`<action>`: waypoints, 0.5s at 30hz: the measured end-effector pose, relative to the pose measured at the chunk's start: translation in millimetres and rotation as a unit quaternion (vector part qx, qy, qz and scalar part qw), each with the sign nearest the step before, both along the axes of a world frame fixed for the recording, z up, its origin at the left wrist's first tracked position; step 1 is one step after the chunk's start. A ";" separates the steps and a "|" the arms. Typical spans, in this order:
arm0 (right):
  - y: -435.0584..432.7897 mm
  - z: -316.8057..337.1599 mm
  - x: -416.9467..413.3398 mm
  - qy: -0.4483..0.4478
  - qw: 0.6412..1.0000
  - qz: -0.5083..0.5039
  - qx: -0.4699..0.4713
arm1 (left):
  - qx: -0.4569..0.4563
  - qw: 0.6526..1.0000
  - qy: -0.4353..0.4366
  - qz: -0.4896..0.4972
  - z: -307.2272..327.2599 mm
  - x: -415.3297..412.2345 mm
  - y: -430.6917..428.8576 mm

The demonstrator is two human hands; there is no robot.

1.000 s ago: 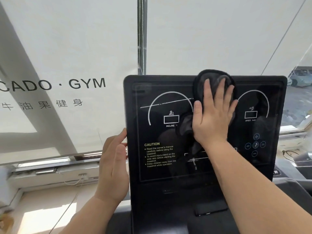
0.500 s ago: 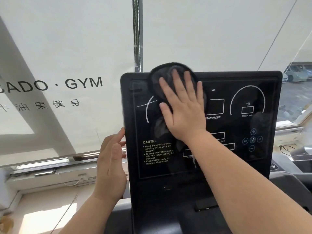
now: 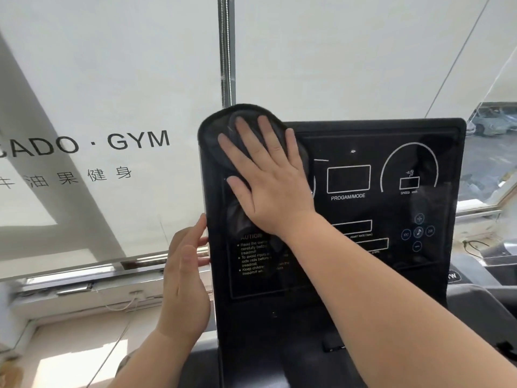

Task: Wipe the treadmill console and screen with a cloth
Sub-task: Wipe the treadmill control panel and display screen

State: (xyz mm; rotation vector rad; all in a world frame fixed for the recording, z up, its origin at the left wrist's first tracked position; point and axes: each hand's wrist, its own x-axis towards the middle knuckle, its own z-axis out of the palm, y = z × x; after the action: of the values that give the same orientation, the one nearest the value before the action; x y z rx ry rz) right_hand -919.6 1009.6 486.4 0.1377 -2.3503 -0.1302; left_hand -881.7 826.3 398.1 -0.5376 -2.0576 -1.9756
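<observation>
The black treadmill console (image 3: 349,312) stands upright before me, its glossy screen (image 3: 391,208) printed with white dials, boxes and a caution text. A dark grey cloth (image 3: 215,133) covers the screen's top left corner and overhangs the edge. My right hand (image 3: 268,180) lies flat on the cloth with fingers spread, pressing it against the screen. My left hand (image 3: 184,278) rests against the console's left edge, fingertips touching the side. Part of the left dial and caution text is hidden behind my right hand and forearm.
Behind the console hangs a white window blind (image 3: 112,79) lettered "GYM", with a bead chain (image 3: 225,49) at its seam. A window sill (image 3: 84,287) and cable run below it. Another treadmill's grey frame (image 3: 484,298) sits at the right.
My right hand has slid the cloth leftward along the top of the screen, from the middle to the top left corner. My left hand has stayed at the console's left edge.
</observation>
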 end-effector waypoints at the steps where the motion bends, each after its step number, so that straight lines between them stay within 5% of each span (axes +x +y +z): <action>1: 17.1 -2.5 3.8 0.012 1.000 -0.019 -0.021 | -0.004 1.000 0.006 -0.006 -1.9 -0.7 -2.1; 8: 41.2 -14.3 14.9 0.078 0.898 -0.224 -0.370 | -0.007 0.999 -0.013 -0.028 0.2 4.4 -2.3; 10: 12.1 -13.3 10.0 0.068 0.928 -0.190 -0.312 | -0.011 1.000 -0.011 -0.027 1.0 6.1 -1.5; 12: -14.4 -24.0 12.8 0.027 0.981 -0.103 -0.160 | -0.007 1.000 -0.017 -0.019 0.0 6.2 -0.7; 15: -21.4 -48.8 27.3 -0.032 0.999 -0.010 -0.003 | -0.005 1.000 0.001 0.013 -0.3 7.2 3.7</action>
State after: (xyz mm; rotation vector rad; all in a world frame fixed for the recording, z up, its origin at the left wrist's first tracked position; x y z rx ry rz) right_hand -892.3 988.2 437.6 0.1164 -2.4158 -0.1317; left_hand -874.5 830.1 397.8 -0.5115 -2.0632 -1.9503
